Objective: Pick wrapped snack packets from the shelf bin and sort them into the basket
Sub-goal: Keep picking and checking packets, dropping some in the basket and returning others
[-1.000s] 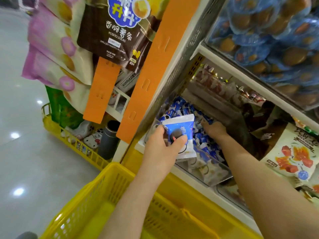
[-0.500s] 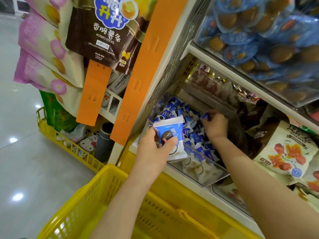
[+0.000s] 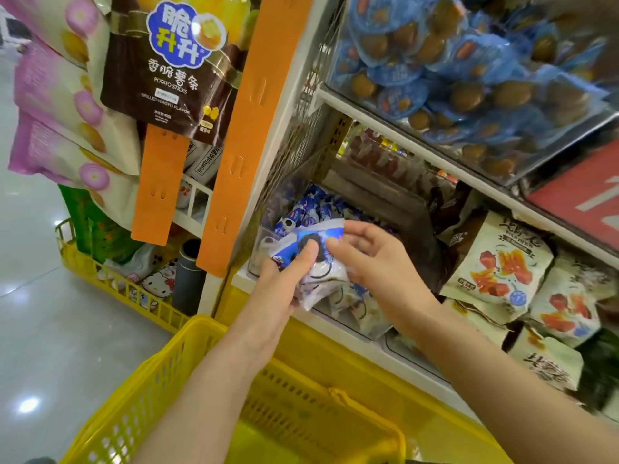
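Observation:
My left hand (image 3: 278,289) grips a small stack of blue-and-white wrapped snack packets (image 3: 318,234), its thumb pressed on the top one. My right hand (image 3: 378,262) meets it from the right, thumb and fingers pinching the right edge of the top packet. Both hands are just in front of the clear shelf bin (image 3: 361,326), which holds several more of the same packets (image 3: 311,205). The yellow basket (image 3: 150,390) sits directly below my forearms; its inside is mostly hidden by them.
A brown potato-sticks bag (image 3: 167,68) and pink bags hang at the upper left beside orange strips (image 3: 244,128). Above is a bin of blue wrapped snacks (image 3: 435,61). Cream bags with red pictures (image 3: 502,266) fill the right shelf. A low yellow floor rack (image 3: 100,272) stands left.
My right hand has come out of the bin with a packet and moved left to meet my left hand. The left hand has stayed in front of the bin, its stack tilted.

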Demonstrator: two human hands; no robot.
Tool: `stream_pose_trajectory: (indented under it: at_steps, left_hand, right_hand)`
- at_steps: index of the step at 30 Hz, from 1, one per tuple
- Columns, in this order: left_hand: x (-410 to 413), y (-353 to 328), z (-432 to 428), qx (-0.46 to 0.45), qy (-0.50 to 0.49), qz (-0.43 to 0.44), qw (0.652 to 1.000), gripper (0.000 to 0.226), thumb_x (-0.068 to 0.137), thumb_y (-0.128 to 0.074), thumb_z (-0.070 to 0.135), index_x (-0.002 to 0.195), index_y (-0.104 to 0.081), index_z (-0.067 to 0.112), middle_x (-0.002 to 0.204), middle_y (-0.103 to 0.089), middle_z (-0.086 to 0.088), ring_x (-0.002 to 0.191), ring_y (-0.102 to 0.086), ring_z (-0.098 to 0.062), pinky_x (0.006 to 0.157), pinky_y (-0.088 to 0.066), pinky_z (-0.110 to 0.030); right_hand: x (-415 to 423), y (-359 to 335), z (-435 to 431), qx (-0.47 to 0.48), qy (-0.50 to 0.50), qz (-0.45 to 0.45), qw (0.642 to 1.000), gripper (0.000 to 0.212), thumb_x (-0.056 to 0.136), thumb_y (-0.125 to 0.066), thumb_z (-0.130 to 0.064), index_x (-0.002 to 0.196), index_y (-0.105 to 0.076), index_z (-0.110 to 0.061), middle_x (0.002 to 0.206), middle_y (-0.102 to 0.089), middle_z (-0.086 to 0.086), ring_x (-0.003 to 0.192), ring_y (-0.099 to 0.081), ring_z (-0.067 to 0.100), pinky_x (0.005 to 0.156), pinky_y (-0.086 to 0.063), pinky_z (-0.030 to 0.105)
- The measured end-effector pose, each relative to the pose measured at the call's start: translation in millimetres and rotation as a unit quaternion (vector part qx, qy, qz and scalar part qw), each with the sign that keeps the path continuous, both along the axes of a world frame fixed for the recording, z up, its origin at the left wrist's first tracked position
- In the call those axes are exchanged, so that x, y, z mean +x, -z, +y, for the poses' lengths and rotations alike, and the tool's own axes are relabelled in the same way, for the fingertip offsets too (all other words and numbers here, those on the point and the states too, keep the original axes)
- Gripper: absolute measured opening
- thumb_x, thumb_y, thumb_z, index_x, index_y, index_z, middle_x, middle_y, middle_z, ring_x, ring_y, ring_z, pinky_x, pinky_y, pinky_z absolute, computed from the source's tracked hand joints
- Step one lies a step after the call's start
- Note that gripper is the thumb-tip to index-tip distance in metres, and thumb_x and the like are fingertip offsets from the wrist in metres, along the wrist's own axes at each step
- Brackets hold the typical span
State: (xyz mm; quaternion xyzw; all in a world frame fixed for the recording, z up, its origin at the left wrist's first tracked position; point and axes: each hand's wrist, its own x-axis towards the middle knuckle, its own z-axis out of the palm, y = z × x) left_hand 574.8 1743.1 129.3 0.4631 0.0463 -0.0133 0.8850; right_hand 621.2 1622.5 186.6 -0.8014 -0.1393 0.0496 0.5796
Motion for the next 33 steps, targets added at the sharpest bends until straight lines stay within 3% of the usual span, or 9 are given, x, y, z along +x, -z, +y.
stream_pose_trajectory:
  at_steps: [4, 8, 12, 18, 20, 23, 28, 31, 33]
  left_hand:
    - [-4, 1, -1, -0.015, 0.021, -0.03, 0.999, 0.056, 0.056, -0.069, 0.04, 0.108, -0.058, 0.02, 0.072, -0.069, 0.006, 0.067, -0.065, -0.005, 0.065, -0.051, -0.017]
    - [-3, 3, -1, -0.011, 0.019, -0.039, 0.999, 0.042, 0.063, -0.068, 0.031, 0.103, -0.061, 0.022, 0.076, -0.069, 0.002, 0.075, -0.063, -0.008, 0.065, -0.055, -0.021]
    - [1, 2, 0, 0.02, -0.024, 0.004, 1.0, 0.011, 0.077, -0.066, 0.026, 0.084, -0.061, 0.02, 0.048, -0.049, 0.008, 0.04, -0.042, 0.0, 0.042, -0.037, -0.011]
    - [8, -3, 2, 0.056, -0.002, -0.008, 0.998, 0.023, 0.085, -0.063, 0.029, 0.102, -0.057, 0.015, 0.083, -0.061, -0.009, 0.067, -0.051, -0.021, 0.065, -0.041, -0.027]
    - [12, -4, 4, 0.062, 0.007, -0.034, 0.997, 0.023, 0.085, -0.061, 0.028, 0.106, -0.055, 0.02, 0.079, -0.071, 0.002, 0.071, -0.064, -0.011, 0.066, -0.048, -0.019]
    - [16, -5, 5, 0.07, -0.006, -0.053, 0.996, 0.022, 0.087, -0.059, 0.026, 0.109, -0.052, 0.026, 0.051, -0.059, 0.019, 0.043, -0.049, 0.004, 0.045, -0.041, -0.01]
    - [18, -3, 10, 0.056, -0.031, -0.02, 0.998, 0.02, 0.092, -0.054, 0.023, 0.112, -0.051, 0.025, 0.1, -0.065, -0.02, 0.094, -0.064, -0.023, 0.098, -0.045, -0.043]
    - [20, -2, 10, 0.056, -0.053, -0.021, 0.997, 0.024, 0.092, -0.054, 0.023, 0.116, -0.051, 0.019, 0.074, -0.057, -0.008, 0.07, -0.056, -0.014, 0.088, -0.047, -0.035]
    - [22, -1, 11, 0.056, -0.059, -0.015, 0.997, 0.026, 0.092, -0.054, 0.023, 0.116, -0.051, 0.014, 0.085, -0.062, -0.013, 0.079, -0.059, -0.019, 0.087, -0.049, -0.038]
  right_hand:
    - [-15, 3, -3, -0.055, -0.031, -0.03, 0.998, 0.024, 0.083, -0.066, -0.024, 0.104, -0.057, -0.029, 0.098, -0.069, -0.006, 0.079, -0.066, -0.002, 0.064, -0.051, 0.013]
    - [-19, -1, -8, -0.084, -0.043, -0.089, 0.992, 0.017, 0.094, -0.05, -0.02, 0.099, -0.063, -0.029, 0.094, -0.07, -0.012, 0.091, -0.064, -0.002, 0.078, -0.051, 0.014]
    - [-9, -6, -15, -0.135, -0.013, -0.1, 0.986, 0.018, 0.094, -0.049, -0.027, 0.108, -0.061, -0.03, 0.104, -0.064, -0.019, 0.094, -0.059, -0.01, 0.077, -0.047, 0.007]
    - [4, -14, -18, -0.138, -0.081, 0.07, 0.985, 0.018, 0.089, -0.058, -0.028, 0.105, -0.066, -0.022, 0.09, -0.073, -0.01, 0.07, -0.067, 0.001, 0.059, -0.051, 0.013]
    - [8, -15, -19, -0.146, -0.082, 0.066, 0.984, 0.017, 0.085, -0.065, -0.021, 0.102, -0.065, -0.023, 0.085, -0.073, -0.013, 0.063, -0.066, -0.002, 0.053, -0.049, 0.01]
    - [17, -16, -21, -0.133, -0.058, 0.065, 0.987, 0.014, 0.083, -0.067, -0.016, 0.092, -0.066, -0.026, 0.084, -0.074, -0.01, 0.072, -0.069, 0.003, 0.057, -0.051, 0.013]
    - [67, -19, -28, -0.136, 0.154, -0.03, 0.978, 0.04, 0.083, -0.068, -0.023, 0.12, -0.059, -0.01, 0.11, -0.065, 0.001, 0.097, -0.063, 0.012, 0.077, -0.05, 0.022]
    - [100, -11, -31, -0.195, 0.227, -0.089, 0.95, 0.039, 0.086, -0.064, -0.019, 0.122, -0.057, -0.006, 0.114, -0.062, 0.005, 0.104, -0.058, 0.019, 0.089, -0.047, 0.031]
    - [117, 0, -30, -0.254, 0.241, -0.09, 0.932, 0.031, 0.088, -0.061, -0.017, 0.117, -0.06, -0.005, 0.114, -0.064, 0.012, 0.103, -0.06, 0.025, 0.089, -0.049, 0.035]
